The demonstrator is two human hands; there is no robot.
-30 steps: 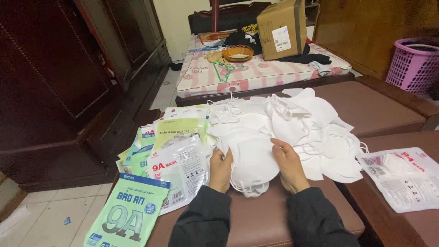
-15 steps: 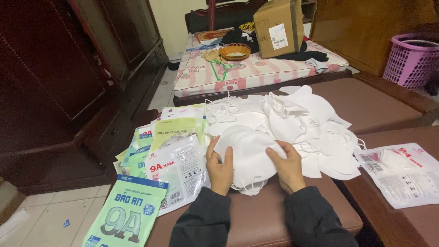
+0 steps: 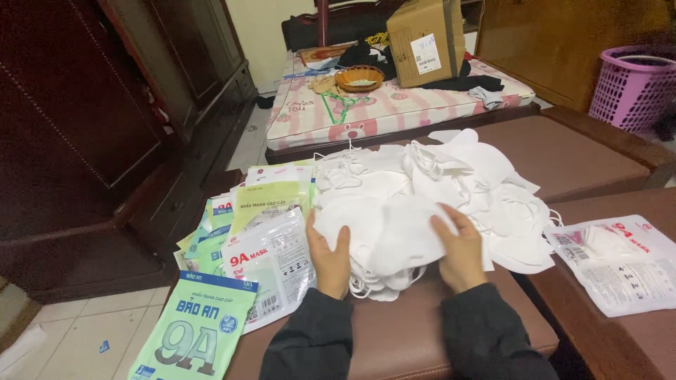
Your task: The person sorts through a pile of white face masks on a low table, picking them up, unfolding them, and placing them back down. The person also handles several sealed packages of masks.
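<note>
A small stack of white face masks (image 3: 384, 236) lies on the brown cushioned bench (image 3: 394, 331) in front of me. My left hand (image 3: 329, 255) grips its left side and my right hand (image 3: 459, 248) grips its right side, squeezing the stack between them. Behind the stack spreads a large loose pile of white masks (image 3: 451, 176) with ear loops. To the left of my left hand lie several flat mask packets (image 3: 271, 253), clear, green and yellow, fanned over the bench's edge.
Sealed clear mask packets (image 3: 620, 260) rest on the bench at right. A dark wooden cabinet (image 3: 91, 127) stands at left. Behind are a pink mattress (image 3: 394, 105) with a cardboard box (image 3: 426, 39), a basket (image 3: 359, 76), and a purple laundry basket (image 3: 634, 84).
Both hands have pressed the stack of masks together and drawn it slightly toward me; the stack now looks tidier between my palms.
</note>
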